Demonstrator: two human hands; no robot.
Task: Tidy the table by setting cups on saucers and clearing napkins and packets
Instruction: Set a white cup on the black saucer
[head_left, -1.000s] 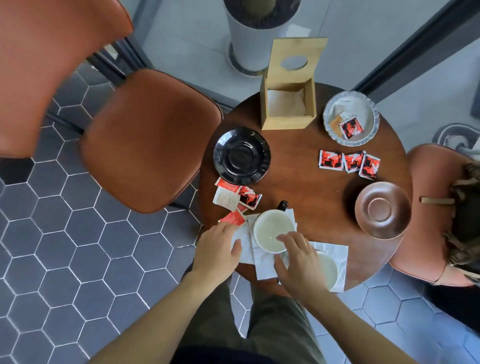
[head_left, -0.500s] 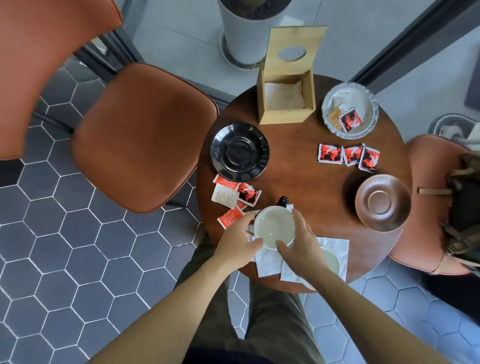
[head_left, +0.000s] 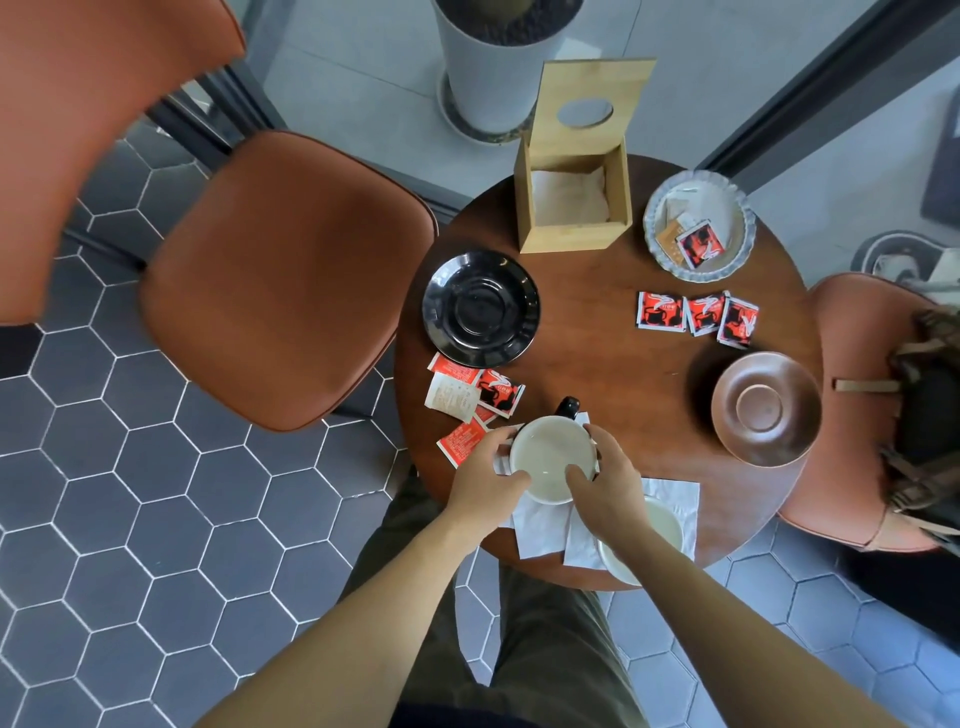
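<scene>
Both hands, left hand (head_left: 480, 480) and right hand (head_left: 605, 475), grip the black-handled cup (head_left: 551, 456) over napkins (head_left: 537, 522) at the round table (head_left: 597, 332)'s near edge; lifting may drag napkins onto the floor.

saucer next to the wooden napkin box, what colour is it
Glossy black. The saucer shows best in the head view, left of the table's middle.

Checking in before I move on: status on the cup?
Both hands, left and right, grip cup. Cup over napkins. Black saucer bare, path clear.
</scene>
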